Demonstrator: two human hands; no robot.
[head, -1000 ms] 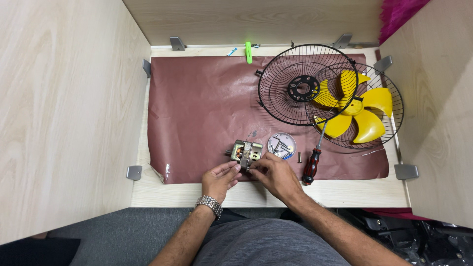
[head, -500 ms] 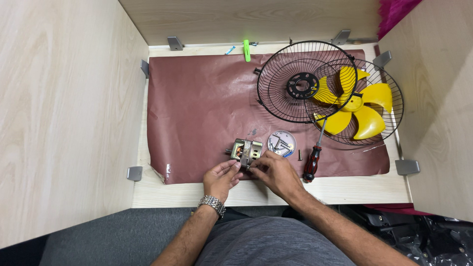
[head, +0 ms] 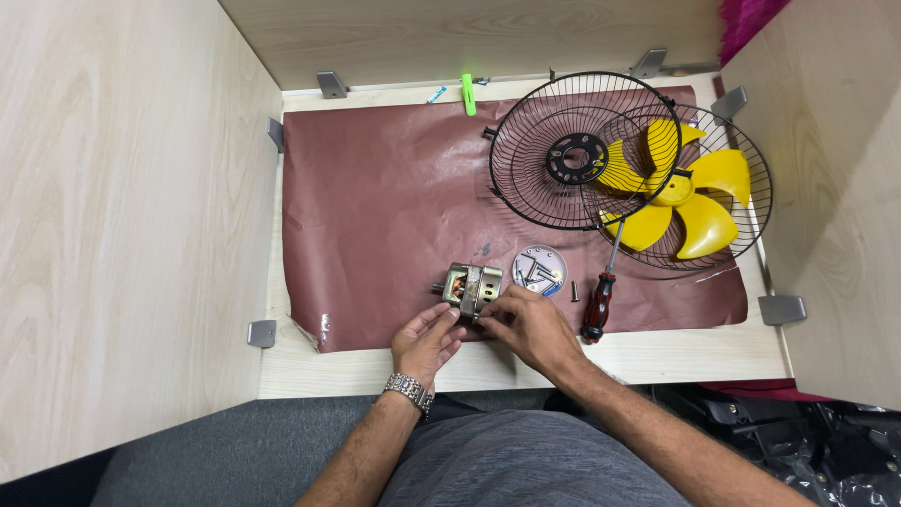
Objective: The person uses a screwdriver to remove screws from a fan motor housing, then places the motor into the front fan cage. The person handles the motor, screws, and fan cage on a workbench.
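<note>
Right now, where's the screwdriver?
In the head view the screwdriver lies on the brown mat, just right of the right hand, between the small round dish of screws and the fan guard.

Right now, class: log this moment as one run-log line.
left hand: touching motor | right hand: fingers on motor | mat: under motor | screwdriver: right of hands | screw dish: beside motor
</note>
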